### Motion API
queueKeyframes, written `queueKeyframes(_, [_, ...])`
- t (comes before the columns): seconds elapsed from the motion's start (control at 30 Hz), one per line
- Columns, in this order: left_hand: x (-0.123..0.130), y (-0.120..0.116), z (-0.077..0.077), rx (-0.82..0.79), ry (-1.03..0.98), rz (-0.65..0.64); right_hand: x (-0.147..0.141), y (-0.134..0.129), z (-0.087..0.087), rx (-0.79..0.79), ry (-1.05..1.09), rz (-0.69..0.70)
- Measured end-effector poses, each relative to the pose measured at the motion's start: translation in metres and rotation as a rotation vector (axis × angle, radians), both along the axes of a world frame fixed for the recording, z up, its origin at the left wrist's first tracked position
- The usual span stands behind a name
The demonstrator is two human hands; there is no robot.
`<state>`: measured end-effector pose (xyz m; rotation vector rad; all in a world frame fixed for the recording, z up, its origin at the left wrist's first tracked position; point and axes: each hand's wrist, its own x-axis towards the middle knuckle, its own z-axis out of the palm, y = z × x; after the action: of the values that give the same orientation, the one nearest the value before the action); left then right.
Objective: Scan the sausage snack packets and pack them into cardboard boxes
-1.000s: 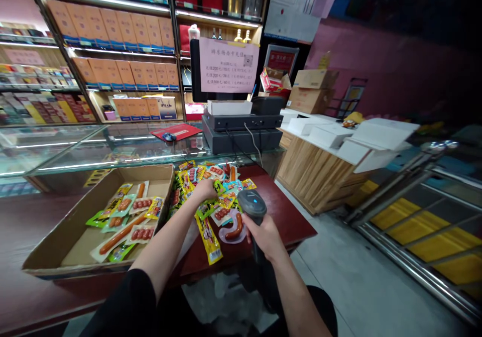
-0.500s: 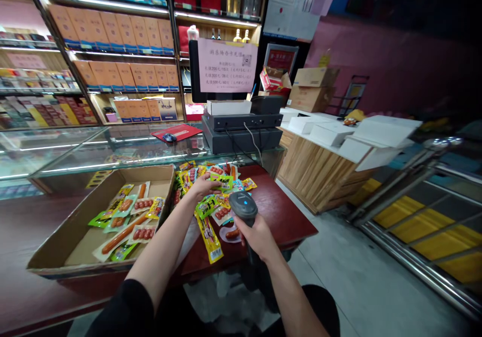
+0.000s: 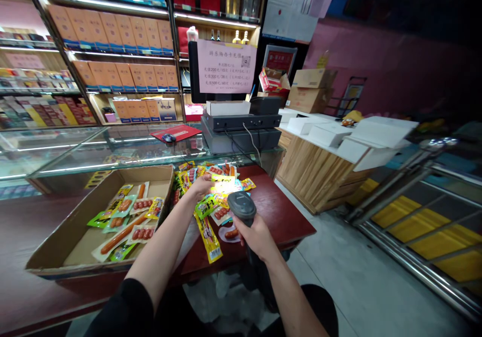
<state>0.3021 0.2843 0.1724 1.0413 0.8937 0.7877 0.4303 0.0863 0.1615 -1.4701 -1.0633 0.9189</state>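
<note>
In the head view my right hand is wrapped round the handle of a dark barcode scanner, its head pointing away from me. A bright light falls on the snack packet that my left hand pinches by its left end, above the pile. Under and around it lie packaged snacks in heaps, among them a long yellow packet, a green packet and a sausage in clear wrap. To the left, an open cardboard box holds several wrapped sausages and small packets.
The dark red table carries box and pile. Behind it stand a glass counter, a mouse on a red mat, and a monitor with a paper sign above a cash drawer. A metal railing is at right.
The packet in my left hand, green-looking before, is now washed out by bright light in front of the scanner. The scanner's blue light no longer shows. Both hands have barely moved.
</note>
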Motion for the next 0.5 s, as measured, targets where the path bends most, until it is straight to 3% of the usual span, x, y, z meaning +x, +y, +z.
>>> queueKeyframes(0.33, [-0.005, -0.006, 0.012, 0.004, -0.016, 0.001, -0.002, -0.001, 0.01, 0.002, 0.031, -0.012])
queueKeyframes(0.5, [-0.039, -0.003, 0.033, 0.099, 0.039, 0.118, -0.003, 0.004, 0.011, 0.007, 0.03, -0.017])
